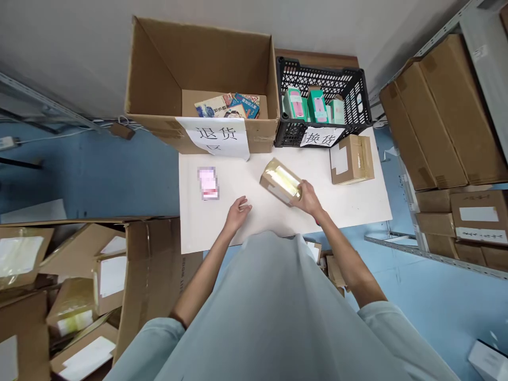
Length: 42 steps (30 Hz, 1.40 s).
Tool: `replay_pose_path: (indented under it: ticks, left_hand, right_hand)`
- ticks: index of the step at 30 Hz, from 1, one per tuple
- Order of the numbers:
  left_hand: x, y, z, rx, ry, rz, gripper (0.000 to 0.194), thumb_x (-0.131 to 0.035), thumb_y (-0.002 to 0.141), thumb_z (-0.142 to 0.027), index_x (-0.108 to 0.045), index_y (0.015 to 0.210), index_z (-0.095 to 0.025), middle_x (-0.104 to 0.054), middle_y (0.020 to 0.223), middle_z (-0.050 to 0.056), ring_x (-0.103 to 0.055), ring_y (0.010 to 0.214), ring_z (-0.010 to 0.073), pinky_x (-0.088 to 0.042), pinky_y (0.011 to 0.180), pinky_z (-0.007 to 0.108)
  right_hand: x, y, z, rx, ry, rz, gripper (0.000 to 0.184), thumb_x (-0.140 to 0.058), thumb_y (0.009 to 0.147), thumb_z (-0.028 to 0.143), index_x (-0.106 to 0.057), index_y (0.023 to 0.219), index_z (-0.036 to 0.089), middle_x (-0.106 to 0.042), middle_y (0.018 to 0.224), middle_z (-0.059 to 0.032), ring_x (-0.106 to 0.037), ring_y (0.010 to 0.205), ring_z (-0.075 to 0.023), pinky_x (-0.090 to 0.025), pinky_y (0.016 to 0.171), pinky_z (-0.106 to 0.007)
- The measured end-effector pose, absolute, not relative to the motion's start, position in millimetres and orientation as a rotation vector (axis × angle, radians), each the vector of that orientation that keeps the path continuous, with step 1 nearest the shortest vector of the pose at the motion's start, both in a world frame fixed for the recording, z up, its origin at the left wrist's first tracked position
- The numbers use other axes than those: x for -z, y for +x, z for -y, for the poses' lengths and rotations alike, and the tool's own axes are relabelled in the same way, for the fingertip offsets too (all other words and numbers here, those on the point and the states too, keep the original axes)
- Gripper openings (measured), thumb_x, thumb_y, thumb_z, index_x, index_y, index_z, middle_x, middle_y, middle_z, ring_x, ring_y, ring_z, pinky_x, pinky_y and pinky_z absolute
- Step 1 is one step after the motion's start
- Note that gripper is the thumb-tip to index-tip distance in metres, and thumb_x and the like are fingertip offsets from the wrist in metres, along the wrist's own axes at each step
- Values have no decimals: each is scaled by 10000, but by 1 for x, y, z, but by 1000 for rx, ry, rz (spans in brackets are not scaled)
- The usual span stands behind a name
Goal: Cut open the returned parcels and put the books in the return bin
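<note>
My right hand (307, 198) grips the near right end of a small brown cardboard box (278, 182) wrapped in shiny tape, above the white table (254, 211). A white label shows on its near side. Fingers apart and holding nothing, my left hand (238, 212) hovers over the table to the left of that box. Beyond the left hand lies a blurred pink and white item (208, 183), its kind not clear. Another taped cardboard box (352, 160) with a white label rests at the table's right end.
Behind stands a large open carton (159, 127) with several booklets (228, 106) inside. Beside it, a black plastic crate (286, 132) holds several green boxes (317, 106). A big carton of parcels (146, 286) is at lower left; shelves with cartons (440, 111) are at right.
</note>
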<state>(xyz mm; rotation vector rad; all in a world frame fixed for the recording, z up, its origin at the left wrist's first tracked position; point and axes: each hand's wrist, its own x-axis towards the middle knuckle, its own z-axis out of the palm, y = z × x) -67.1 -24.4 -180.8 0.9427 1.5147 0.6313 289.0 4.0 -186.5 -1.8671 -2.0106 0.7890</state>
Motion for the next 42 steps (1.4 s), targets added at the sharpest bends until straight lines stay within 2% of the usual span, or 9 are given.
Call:
replay_pose_path:
  ticks: [5, 10, 12, 14, 18, 22, 29, 36, 42]
  left_hand:
    - [204, -74, 28, -563, 939, -1535, 1024, -901, 794, -225, -473, 1724, -204, -465, 1793, 239, -605, 1535, 404, -549, 1223, 537]
    - [217, -63, 51, -529, 924, -1446, 1102, -941, 711, -215, -498, 1720, -217, -456, 1803, 217, -557, 1563, 435, -530, 1234, 555]
    - [220, -57, 58, -544, 926, -1427, 1070, -928, 712, -231, -525, 1703, -258, -514, 1774, 174, -579, 1537, 415, -535, 1226, 551]
    - [221, -50, 60, -561, 915, -1435, 1079, -918, 709, -247, -514, 1709, -291, -531, 1766, 148, -597, 1513, 395, -538, 1222, 546]
    - [222, -39, 56, -561, 855, -1526, 1157, -891, 665, -239, -464, 1740, -253, -540, 1748, 184, -616, 1496, 386, -534, 1230, 541]
    - [218, -30, 51, -589, 855, -1575, 948, -830, 706, -270, -601, 1624, -209, -681, 1602, 170, -647, 1466, 370, -543, 1223, 522]
    - [202, -21, 59, -673, 876, -1571, 728, -786, 837, -376, -689, 1540, -212, -695, 1613, 118, -620, 1521, 319, -485, 1293, 467]
    - [205, -14, 55, -504, 913, -1738, 725, -737, 962, -589, -704, 1535, -145, -755, 1491, 185, -732, 1338, 332, -561, 1161, 446]
    - [217, -13, 51, -384, 850, -1778, 641, -732, 965, -657, -805, 1353, -153, -841, 1264, 191, -757, 1277, 404, -549, 1144, 507]
  right_hand:
    - [182, 279, 31, -958, -1638, 2322, 681, -884, 778, 269, -592, 1391, 220, -423, 1787, -221, -378, 1694, -424, -420, 1356, -651]
    - [183, 294, 54, -981, -1623, 2227, 916, -862, 852, 281, -448, 1666, 213, -266, 1900, -189, -214, 1793, -378, -307, 1438, -637]
    - [187, 297, 61, -1032, -1776, 1975, 1062, -893, 866, 396, -341, 1750, 195, -236, 1904, -220, -230, 1788, -391, -342, 1419, -645]
    - [194, 295, 68, -1175, -1877, 1685, 1144, -925, 843, 511, -330, 1767, 191, -344, 1857, -244, -386, 1723, -408, -415, 1380, -638]
    - [206, 281, 77, -1471, -1799, 1292, 1035, -931, 818, 558, -471, 1683, 227, -621, 1672, -195, -661, 1490, -361, -529, 1298, -586]
    - [213, 270, 78, -1516, -1773, 1065, 995, -935, 785, 562, -513, 1625, 235, -617, 1684, -186, -619, 1540, -347, -543, 1280, -574]
    - [208, 279, 74, -1496, -1715, 986, 912, -886, 795, 704, -625, 1513, 206, -710, 1579, -186, -687, 1463, -347, -570, 1256, -529]
    - [200, 294, 50, -1276, -1933, 1234, 666, -590, 978, 816, -781, 1228, 229, -855, 1243, -136, -780, 1214, -362, -625, 1094, -495]
    - [212, 300, 34, -1342, -2017, 1283, 582, -578, 982, 772, -797, 953, 233, -870, 1096, -141, -788, 1133, -375, -601, 1100, -546]
